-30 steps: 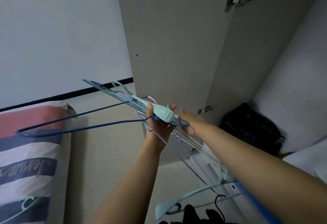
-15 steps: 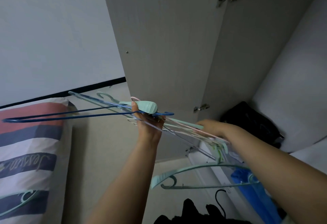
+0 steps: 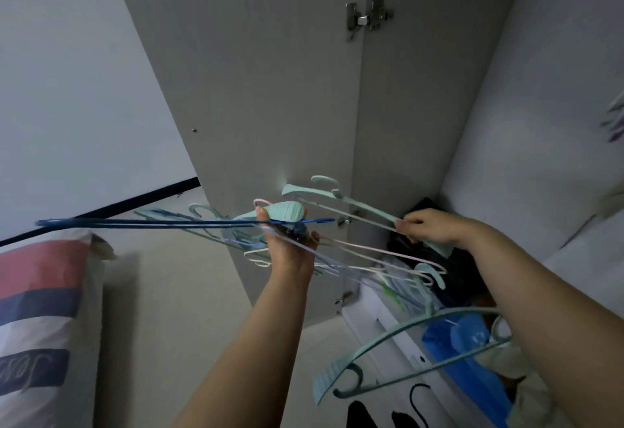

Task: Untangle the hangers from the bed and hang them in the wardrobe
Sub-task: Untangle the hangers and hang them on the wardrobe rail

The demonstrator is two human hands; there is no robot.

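Observation:
My left hand grips a tangled bundle of hangers: a blue wire hanger sticking out to the left, mint plastic ones, and thin white and pink ones trailing right. My right hand holds a single mint plastic hanger by its lower arm, lifted above and right of the bundle, hook pointing up-left. Another mint hanger hangs low under my right forearm. The wardrobe stands open in front, its door swung out to the left.
A striped pillow lies at lower left on the bed. Inside the wardrobe bottom sit a black bag, a blue plastic bag and white items. Dark clothing shows at the bottom edge. More hangers peek in at far right.
My right hand has pulled one mint hanger up and away from the bundle. The left hand stays put with the rest. My view has tilted upward.

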